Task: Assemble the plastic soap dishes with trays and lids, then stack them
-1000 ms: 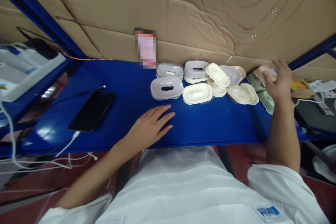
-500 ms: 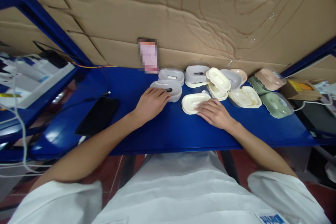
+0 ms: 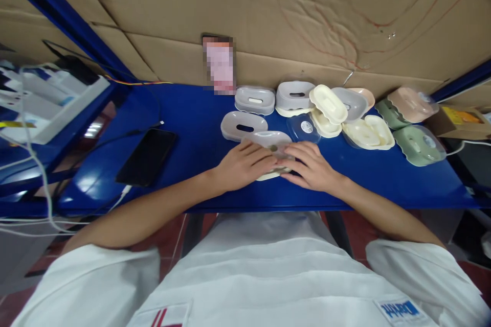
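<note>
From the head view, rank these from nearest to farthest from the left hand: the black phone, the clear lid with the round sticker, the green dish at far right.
Measured from the left hand:
1. Clear lid, just up and to the right, behind the right hand.
2. Black phone, off to the left on the blue table.
3. Green dish, far right end.

A translucent grey plastic lid [image 3: 268,139] sits on a cream plastic tray [image 3: 268,176] at the front middle of the blue metal shelf [image 3: 199,127], apparently nested. The left hand [image 3: 242,164] and right hand [image 3: 309,166] rest on them. A black smartphone [image 3: 146,156] lies well left; more oval plastic trays [image 3: 330,104] crowd behind.
</note>
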A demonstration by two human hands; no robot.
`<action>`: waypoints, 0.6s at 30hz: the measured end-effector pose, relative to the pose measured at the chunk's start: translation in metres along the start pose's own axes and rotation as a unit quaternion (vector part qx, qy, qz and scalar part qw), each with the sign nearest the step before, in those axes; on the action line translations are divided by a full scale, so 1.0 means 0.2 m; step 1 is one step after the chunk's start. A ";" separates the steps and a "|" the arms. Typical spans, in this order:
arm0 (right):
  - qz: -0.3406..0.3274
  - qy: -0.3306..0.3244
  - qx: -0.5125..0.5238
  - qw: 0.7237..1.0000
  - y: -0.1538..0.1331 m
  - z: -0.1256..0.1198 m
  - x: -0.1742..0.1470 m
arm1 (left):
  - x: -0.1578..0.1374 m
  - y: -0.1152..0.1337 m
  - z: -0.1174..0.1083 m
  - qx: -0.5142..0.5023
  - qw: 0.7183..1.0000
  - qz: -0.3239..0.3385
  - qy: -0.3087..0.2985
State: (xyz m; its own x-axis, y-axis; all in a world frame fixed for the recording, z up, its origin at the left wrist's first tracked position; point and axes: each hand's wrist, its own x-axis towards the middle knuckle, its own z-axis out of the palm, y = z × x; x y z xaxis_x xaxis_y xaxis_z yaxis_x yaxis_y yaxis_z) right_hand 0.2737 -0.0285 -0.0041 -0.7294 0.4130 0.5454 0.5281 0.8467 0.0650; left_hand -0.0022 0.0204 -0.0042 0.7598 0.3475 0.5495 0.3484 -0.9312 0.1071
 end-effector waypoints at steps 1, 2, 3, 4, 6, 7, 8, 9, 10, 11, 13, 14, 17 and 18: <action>0.008 -0.015 0.000 1.000 0.02 0.00 0.00 | 0.00 0.01 0.01 -0.012 1.000 0.011 -0.012; 0.009 -0.033 0.005 0.999 0.03 0.00 -0.01 | 0.00 0.01 0.02 -0.021 0.999 0.023 -0.025; 0.008 -0.048 0.013 0.999 0.04 0.00 -0.01 | 0.00 0.01 0.02 -0.027 0.998 0.036 -0.040; 0.008 -0.057 0.019 0.998 0.05 0.00 -0.01 | 0.00 0.01 0.02 -0.035 0.997 0.050 -0.056; 0.012 -0.055 0.018 0.998 0.06 -0.01 -0.02 | 0.00 0.01 0.01 -0.051 0.993 0.065 -0.083; 0.010 -0.048 0.015 0.999 0.07 -0.02 -0.02 | 0.00 0.00 0.00 -0.055 0.992 0.062 -0.092; 0.008 -0.041 0.010 0.999 0.07 -0.02 -0.02 | 0.01 0.00 -0.01 -0.056 0.992 0.054 -0.097; 0.007 -0.035 0.005 0.999 0.07 -0.03 -0.03 | 0.01 0.00 -0.01 -0.053 0.992 0.048 -0.101; 0.006 -0.031 0.000 0.999 0.07 -0.03 -0.04 | 0.01 -0.01 -0.02 -0.047 0.992 0.047 -0.105; 0.006 -0.028 -0.006 1.000 0.06 -0.04 -0.05 | 0.00 -0.01 -0.02 -0.042 0.992 0.051 -0.108; -0.002 -0.016 -0.015 1.000 0.06 -0.04 -0.06 | 0.00 0.00 -0.02 -0.040 0.991 0.072 -0.110; -0.011 -0.009 -0.016 1.000 0.06 -0.04 -0.07 | 0.00 0.00 -0.02 -0.040 0.990 0.083 -0.108; -0.034 -0.008 -0.011 0.999 0.06 -0.02 -0.08 | 0.00 0.00 -0.02 -0.013 0.987 0.101 -0.122; -0.033 -0.016 -0.009 0.999 0.06 -0.01 -0.07 | 0.00 0.00 -0.01 0.001 0.985 0.104 -0.136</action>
State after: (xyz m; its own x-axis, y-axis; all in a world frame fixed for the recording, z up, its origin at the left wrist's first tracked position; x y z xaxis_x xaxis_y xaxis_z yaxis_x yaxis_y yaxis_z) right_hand 0.2911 -0.0246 -0.0097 -0.7765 0.3673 0.5119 0.4854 0.8668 0.1143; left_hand -0.0036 0.0205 -0.0018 0.9335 0.1669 0.3175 0.1711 -0.9851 0.0147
